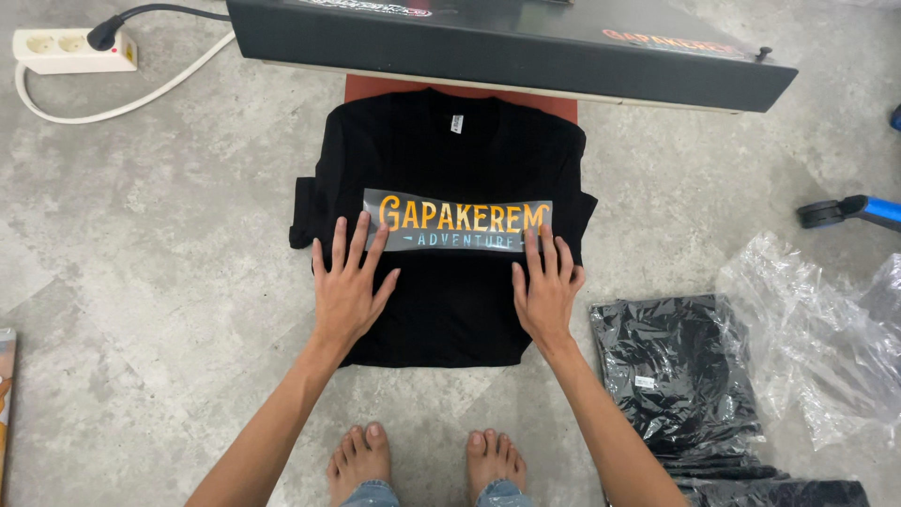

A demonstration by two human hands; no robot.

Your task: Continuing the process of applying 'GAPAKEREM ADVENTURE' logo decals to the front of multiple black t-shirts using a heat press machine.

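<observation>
Black shirt point(450, 310) lies flat on the grey mottled floor point(169, 282), collar end on the red-orange pad point(375, 87) of the heat press point(507, 42). Small white neck tag just under the collar. Sleeves folded in, so the outline is roughly rectangular.

Transfer strip point(457, 226): grey rectangular film across the chest, orange block lettering on top, a thinner pale-blue line beneath. Sits level and centred on the shirt.

Left hand point(348, 282): flat, fingers spread wide, palm down on the shirt; fingertips touch the strip's lower left corner. Holds nothing.
Right hand point(546, 286): flat, fingers closer together, palm down; fingertips on the strip's lower right edge. Holds nothing.

Press upper plate is dark, hard, straight-edged, and overhangs the collar end of the shirt, tilted slightly down to the right.

Packages: stack of black folded shirts in clear glossy bags point(676, 376) just right of the right forearm. Empty crumpled clear bags point(817, 329) further right, near the frame edge.

Top left: white power strip point(70, 50) with a black plug in it, white cable looping across the floor. Right edge: blue and black tool handle point(849, 211), well apart from the shirt.

Open floor is mostly left of the shirt. Bare feet point(427, 460) just below the shirt's hem.
</observation>
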